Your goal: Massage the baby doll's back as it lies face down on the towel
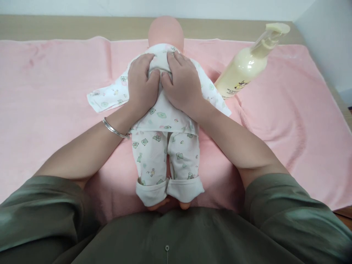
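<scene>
A baby doll (165, 32) lies face down, its bald head at the far end and its feet near my body. It wears a white patterned pajama top (165, 116) and matching pants (152, 156) with turned-up cuffs. My left hand (143, 82) rests on the left side of the doll's upper back, fingers laid over the cloth. On the right side of the upper back lies my right hand (183, 80), its fingers pointing toward the head. Both thumbs sit close together near the middle of the back. The doll's face is hidden.
A pink blanket (55, 102) covers the table, whose wooden edge (68, 28) shows along the back. At the right of the doll, a pale yellow pump bottle (240, 69) stands on the blanket, beside the doll's right sleeve. White walls border the back and right.
</scene>
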A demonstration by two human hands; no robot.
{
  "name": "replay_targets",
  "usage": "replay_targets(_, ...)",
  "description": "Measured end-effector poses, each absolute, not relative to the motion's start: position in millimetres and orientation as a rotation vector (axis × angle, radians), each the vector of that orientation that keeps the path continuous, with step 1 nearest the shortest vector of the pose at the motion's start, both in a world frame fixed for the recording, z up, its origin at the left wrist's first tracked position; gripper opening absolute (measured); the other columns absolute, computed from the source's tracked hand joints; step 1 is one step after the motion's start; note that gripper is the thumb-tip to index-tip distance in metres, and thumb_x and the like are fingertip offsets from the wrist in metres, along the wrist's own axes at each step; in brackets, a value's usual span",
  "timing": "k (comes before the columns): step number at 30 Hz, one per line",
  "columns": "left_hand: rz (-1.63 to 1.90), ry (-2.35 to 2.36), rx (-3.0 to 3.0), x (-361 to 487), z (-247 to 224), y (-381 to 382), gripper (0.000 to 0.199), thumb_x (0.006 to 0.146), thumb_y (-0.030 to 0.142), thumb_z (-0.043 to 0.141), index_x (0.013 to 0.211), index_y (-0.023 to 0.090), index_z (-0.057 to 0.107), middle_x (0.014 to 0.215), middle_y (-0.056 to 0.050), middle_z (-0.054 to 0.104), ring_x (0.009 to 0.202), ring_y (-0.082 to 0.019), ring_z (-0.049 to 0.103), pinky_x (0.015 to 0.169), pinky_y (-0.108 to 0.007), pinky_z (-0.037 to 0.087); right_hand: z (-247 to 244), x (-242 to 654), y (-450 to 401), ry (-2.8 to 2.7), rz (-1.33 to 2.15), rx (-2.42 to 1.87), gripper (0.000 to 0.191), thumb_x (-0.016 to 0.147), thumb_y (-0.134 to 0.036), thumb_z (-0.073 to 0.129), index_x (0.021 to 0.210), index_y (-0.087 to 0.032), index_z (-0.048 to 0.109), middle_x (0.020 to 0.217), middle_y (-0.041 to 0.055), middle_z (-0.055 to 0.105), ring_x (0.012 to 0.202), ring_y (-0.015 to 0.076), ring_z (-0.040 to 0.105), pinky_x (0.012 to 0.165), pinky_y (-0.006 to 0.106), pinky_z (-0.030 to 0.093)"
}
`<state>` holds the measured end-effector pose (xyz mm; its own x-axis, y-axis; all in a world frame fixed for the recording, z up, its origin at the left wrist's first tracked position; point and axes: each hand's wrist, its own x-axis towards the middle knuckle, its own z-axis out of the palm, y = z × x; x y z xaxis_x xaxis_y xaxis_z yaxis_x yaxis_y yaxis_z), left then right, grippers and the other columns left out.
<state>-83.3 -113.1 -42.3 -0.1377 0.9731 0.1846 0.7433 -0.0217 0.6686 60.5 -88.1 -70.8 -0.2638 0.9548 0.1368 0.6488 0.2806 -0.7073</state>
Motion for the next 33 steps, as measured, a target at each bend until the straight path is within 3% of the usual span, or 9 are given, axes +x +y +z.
replay_targets(5,0.957,1.923,1.801,-84.7,-44.9,-111.6,0.043,0.084,0.002,0.056,0.111,0.032,0.069,0.130,-0.003,0.074,0.127,-0.029,0.063,0.119,-0.054,0.047,-103.6,51.3,-65.7,-1.981,0.685,-1.454,0.090,0.078,-0.072,0.022,0.157,-0.039,0.050,0.164,-0.0103,0.053,0.160,0.0246,0.028,0.134,0.049,0.017)
replay_targets(8,0.959,1.921,1.809,-83.7,-43.9,-111.8,0.042,0.085,-0.001,0.056,0.109,0.030,0.069,0.127,-0.002,0.074,0.125,-0.027,0.063,0.118,-0.052,0.049,-137.3,46.9,-44.4,-1.934,0.698,-1.365,0.092,0.070,-0.077,0.023,0.153,-0.050,0.050,0.154,-0.0171,0.061,0.166,0.0130,0.004,0.133,0.052,0.017)
replay_targets(11,0.910,1.950,1.810,-81.5,-41.1,-112.8,0.042,0.085,-0.005,0.054,0.113,0.024,0.069,0.129,-0.006,0.073,0.127,-0.028,0.062,0.118,-0.051,0.048,-151.9,47.4,-37.9,-1.910,0.635,-1.288,0.095,0.067,-0.077,0.026,0.156,-0.052,0.046,0.149,-0.0194,0.064,0.165,0.0028,-0.011,0.134,0.053,0.015)
replay_targets(13,0.897,1.954,1.806,-80.6,-39.8,-113.4,0.044,0.086,-0.004,0.054,0.112,0.028,0.068,0.129,-0.003,0.073,0.126,-0.026,0.062,0.118,-0.047,0.048,-141.5,50.2,-45.7,-1.915,0.656,-1.289,0.093,0.068,-0.077,0.029,0.156,-0.053,0.046,0.150,-0.0189,0.065,0.166,0.0070,-0.007,0.134,0.054,0.016)
replay_targets(15,0.906,1.951,1.799,-80.6,-39.7,-113.5,0.044,0.086,-0.003,0.055,0.110,0.031,0.069,0.129,0.000,0.074,0.125,-0.025,0.062,0.117,-0.045,0.048,-118.6,53.6,-59.7,-1.929,0.716,-1.322,0.086,0.072,-0.075,0.032,0.154,-0.052,0.049,0.152,-0.0164,0.064,0.167,0.0179,0.009,0.134,0.056,0.018)
replay_targets(18,0.941,1.942,1.808,-82.7,-41.7,-112.7,0.041,0.083,-0.001,0.056,0.109,0.028,0.069,0.127,-0.002,0.075,0.124,-0.027,0.064,0.117,-0.049,0.049,-82.3,58.0,-80.3,-1.973,0.703,-1.407,0.077,0.085,-0.064,0.033,0.155,-0.037,0.052,0.162,-0.0082,0.054,0.158,0.0274,0.034,0.136,0.053,0.020)
replay_targets(22,0.948,1.912,1.829,-85.4,-44.1,-111.8,0.037,0.084,0.004,0.057,0.105,0.033,0.068,0.126,0.001,0.075,0.122,-0.026,0.063,0.118,-0.047,0.050,-62.5,61.6,-91.0,-2.007,0.716,-1.410,0.069,0.087,-0.062,0.036,0.150,-0.041,0.054,0.158,-0.0107,0.057,0.156,0.0275,0.037,0.137,0.052,0.024)
replay_targets(26,0.925,1.917,1.830,-84.8,-43.9,-112.1,0.034,0.083,0.007,0.055,0.106,0.030,0.066,0.125,-0.003,0.074,0.123,-0.027,0.062,0.117,-0.050,0.049,-62.4,63.0,-91.1,-2.034,0.689,-1.417,0.062,0.091,-0.055,0.040,0.148,-0.037,0.057,0.159,-0.0061,0.057,0.155,0.0266,0.039,0.136,0.048,0.027)
replay_targets(33,0.952,1.872,1.795,-88.9,-48.1,-111.4,0.032,0.081,0.023,0.057,0.106,0.040,0.066,0.130,-0.001,0.073,0.128,-0.032,0.059,0.117,-0.055,0.043,-67.1,60.2,-86.0,-2.085,0.685,-1.480,0.072,0.088,-0.060,0.034,0.154,-0.037,0.049,0.166,-0.0086,0.049,0.157,0.0278,0.033,0.136,0.052,0.022)
